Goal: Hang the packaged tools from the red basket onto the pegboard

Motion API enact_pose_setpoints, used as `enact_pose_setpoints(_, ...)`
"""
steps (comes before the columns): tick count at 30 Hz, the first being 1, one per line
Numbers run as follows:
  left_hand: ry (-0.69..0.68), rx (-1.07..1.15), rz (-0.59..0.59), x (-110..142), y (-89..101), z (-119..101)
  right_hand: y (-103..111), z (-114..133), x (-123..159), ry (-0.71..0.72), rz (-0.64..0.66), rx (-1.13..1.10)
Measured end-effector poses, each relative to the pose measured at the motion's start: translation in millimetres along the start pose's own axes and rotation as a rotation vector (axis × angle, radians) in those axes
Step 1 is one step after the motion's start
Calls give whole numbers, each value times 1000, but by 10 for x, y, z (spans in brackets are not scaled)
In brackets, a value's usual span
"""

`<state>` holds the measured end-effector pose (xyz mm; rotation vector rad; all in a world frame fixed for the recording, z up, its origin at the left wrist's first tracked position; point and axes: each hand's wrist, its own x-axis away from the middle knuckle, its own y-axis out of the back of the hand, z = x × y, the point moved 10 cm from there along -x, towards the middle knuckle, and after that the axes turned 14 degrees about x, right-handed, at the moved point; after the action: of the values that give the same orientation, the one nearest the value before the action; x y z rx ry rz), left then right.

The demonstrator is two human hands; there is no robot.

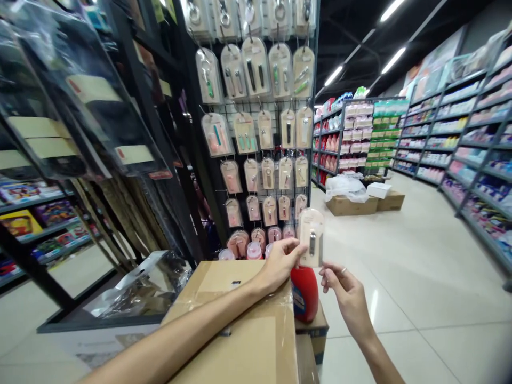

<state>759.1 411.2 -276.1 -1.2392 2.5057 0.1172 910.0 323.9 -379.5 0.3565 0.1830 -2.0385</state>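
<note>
Left grip pinches blister pack by edge, open floor beyond.

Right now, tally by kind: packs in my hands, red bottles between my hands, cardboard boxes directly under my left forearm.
Pack in your left hand: 1
Red bottle: 1
Cardboard box: 1
Total: 3
</note>
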Motion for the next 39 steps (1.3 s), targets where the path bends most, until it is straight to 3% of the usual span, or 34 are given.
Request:
enact_pose_setpoints(5, 11, 37, -114, -78, 146, 61, 38, -110, 14, -57, -9, -31)
enact_pose_setpoints(8, 32, 23, -115, -74, 151, 80, 44, -192, 12, -93, -48, -86)
enact_pose_setpoints(18, 4, -25, -88, -39, 144, 66, -107, -252, -4, -100, 29, -90)
enact_pose_setpoints(31, -25, -48, -237, -30, 270, 15, 74, -391, -70, -120, 36, -139)
enact_pose_setpoints(39, -42, -54, -292, -23, 327, -26, -28, -384, -46, -99, 43, -119)
